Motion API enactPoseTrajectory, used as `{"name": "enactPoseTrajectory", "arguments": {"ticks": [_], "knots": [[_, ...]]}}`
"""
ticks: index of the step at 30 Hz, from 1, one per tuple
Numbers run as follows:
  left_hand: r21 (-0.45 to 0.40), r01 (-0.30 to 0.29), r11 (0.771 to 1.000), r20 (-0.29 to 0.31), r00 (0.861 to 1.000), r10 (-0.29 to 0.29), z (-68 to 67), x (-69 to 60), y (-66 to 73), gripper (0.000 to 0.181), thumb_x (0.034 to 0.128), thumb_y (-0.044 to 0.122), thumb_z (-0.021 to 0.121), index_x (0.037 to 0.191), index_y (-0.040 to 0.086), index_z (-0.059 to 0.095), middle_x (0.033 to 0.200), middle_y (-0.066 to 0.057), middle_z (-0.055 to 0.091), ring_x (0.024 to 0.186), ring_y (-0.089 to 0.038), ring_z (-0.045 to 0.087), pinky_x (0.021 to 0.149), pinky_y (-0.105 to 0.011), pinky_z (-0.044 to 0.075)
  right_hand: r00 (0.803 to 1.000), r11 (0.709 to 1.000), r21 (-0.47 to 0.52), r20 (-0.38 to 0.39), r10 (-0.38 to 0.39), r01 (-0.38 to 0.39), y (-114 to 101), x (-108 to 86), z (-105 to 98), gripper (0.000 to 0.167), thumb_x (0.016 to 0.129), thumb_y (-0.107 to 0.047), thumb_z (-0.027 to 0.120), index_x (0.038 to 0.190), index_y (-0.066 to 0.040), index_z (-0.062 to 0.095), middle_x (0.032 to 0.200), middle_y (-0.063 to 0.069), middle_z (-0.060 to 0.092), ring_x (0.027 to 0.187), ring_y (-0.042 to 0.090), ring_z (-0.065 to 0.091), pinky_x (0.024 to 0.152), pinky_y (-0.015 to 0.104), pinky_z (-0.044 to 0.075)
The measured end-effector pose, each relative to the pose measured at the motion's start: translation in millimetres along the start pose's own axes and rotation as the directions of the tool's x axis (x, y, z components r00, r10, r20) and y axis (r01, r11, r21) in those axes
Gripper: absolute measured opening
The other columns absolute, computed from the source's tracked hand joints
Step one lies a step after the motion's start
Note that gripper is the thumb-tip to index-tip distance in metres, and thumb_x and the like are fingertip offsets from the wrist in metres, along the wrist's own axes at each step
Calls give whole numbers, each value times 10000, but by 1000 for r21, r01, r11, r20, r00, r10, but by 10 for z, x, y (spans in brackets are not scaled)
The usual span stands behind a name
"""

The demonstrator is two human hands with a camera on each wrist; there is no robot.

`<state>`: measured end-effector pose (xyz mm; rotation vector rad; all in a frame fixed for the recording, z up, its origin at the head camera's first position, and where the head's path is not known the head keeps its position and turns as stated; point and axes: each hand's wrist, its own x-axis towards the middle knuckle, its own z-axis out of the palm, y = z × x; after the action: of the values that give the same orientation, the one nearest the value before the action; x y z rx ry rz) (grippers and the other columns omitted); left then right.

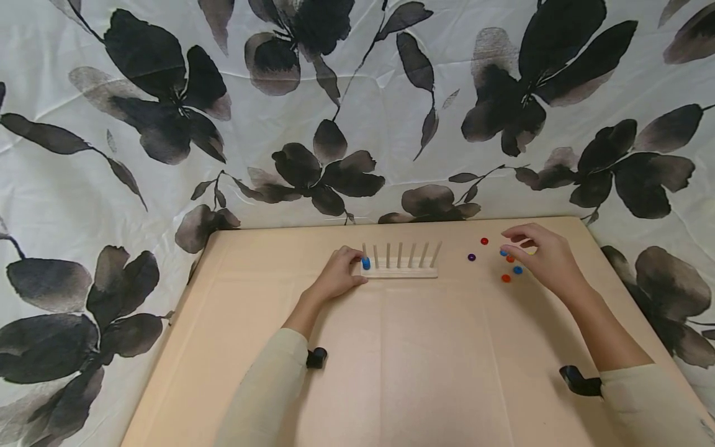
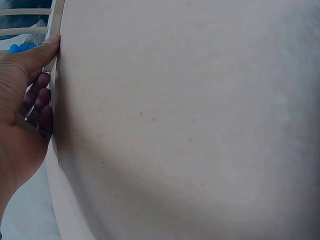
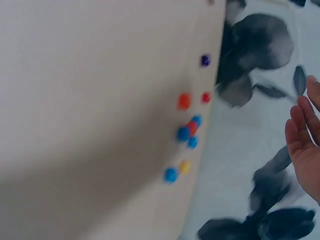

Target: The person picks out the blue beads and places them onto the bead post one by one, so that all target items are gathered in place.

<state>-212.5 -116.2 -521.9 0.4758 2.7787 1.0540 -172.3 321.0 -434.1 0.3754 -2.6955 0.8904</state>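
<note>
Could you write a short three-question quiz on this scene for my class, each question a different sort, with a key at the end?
1. Multiple choice: Which hand grips the rack? A) left; B) right; C) neither.

2. True or false: In the head view, the blue beads on the rack sit on its rightmost peg.

3. Fill in: In the head view, the loose bead farthest left on the table is ____ in colour.

Key:
1. A, the left hand, at the rack's left end.
2. False; the blue beads are on the leftmost peg.
3. Purple.
</note>
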Motion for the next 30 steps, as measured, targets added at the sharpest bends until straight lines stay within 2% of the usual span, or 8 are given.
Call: {"name": "enactPoseTrajectory", "arguments": {"ticks": [4, 7, 11, 12, 14, 19, 24, 30], "knots": [[3, -3, 1000, 7, 1000, 3, -8, -16, 9, 532, 849, 190, 865, 1312, 46, 645, 1302, -117, 583, 1221, -294, 495, 1099, -426, 424, 999, 999, -13, -5, 49, -49, 250, -146, -26, 319, 903, -127, 806, 1201, -54, 718, 1125, 158, 706, 925, 4, 590, 769, -21, 377], [4, -4, 1000, 10, 1000, 4, -9, -25, 8, 535, 849, 189, 865, 1313, 42, 643, 1305, -116, 585, 1224, -293, 495, 1101, -423, 423, 995, 995, -27, 9, 96, -95, 408, -263, -38, 328, 911, -118, 796, 1215, -31, 709, 1145, 185, 689, 958, 67, 621, 751, -41, 361], [9, -5, 1000, 17, 1000, 5, -5, -44, -8, 539, 852, 200, 864, 1318, 49, 640, 1309, -104, 585, 1225, -278, 495, 1098, -415, 426, 979, 981, -29, 66, 192, -191, 572, -427, -38, 357, 948, -156, 762, 1260, -2, 681, 1197, 228, 648, 1047, 385, 629, 727, -53, 343], [9, -4, 1000, 19, 1000, 4, -6, -51, -12, 538, 853, 202, 864, 1319, 51, 640, 1310, -99, 584, 1224, -272, 495, 1094, -413, 429, 972, 975, -32, 85, 220, -218, 604, -463, -36, 370, 959, -178, 753, 1274, 0, 673, 1207, 234, 640, 1060, 400, 625, 720, -49, 344], [7, -2, 1000, 23, 1000, 2, -11, -66, -12, 545, 851, 201, 865, 1323, 50, 639, 1315, -100, 583, 1226, -272, 495, 1094, -411, 430, 957, 963, -37, 112, 269, -266, 667, -521, -33, 410, 972, -235, 742, 1293, 5, 659, 1224, 247, 632, 1076, 413, 623, 711, -18, 374], [3, -5, 1000, 19, 1000, 5, -14, -79, -11, 546, 848, 192, 868, 1321, 40, 640, 1307, -110, 587, 1227, -282, 497, 1091, -413, 433, 927, 947, -78, 191, 322, -313, 807, -582, -14, 473, 962, -281, 752, 1296, 32, 637, 1152, 247, 669, 1051, 414, 623, 730, 181, 476], [6, -17, 1000, 21, 1000, 17, 1, -79, -24, 538, 853, 198, 864, 1317, 38, 643, 1298, -111, 587, 1224, -282, 498, 1087, -409, 436, 916, 942, -117, 223, 334, -315, 920, -632, 23, 430, 937, -212, 779, 1251, 51, 652, 1084, 235, 674, 994, 381, 610, 702, 207, 489], [3, -17, 1000, 14, 1000, 17, -5, -95, -25, 536, 851, 199, 866, 1313, 41, 646, 1299, -108, 586, 1224, -282, 497, 1090, -414, 435, 906, 933, -134, 226, 357, -334, 981, -675, 78, 337, 963, -213, 746, 1169, 41, 663, 1016, 206, 664, 933, 341, 584, 728, 310, 500]]}}
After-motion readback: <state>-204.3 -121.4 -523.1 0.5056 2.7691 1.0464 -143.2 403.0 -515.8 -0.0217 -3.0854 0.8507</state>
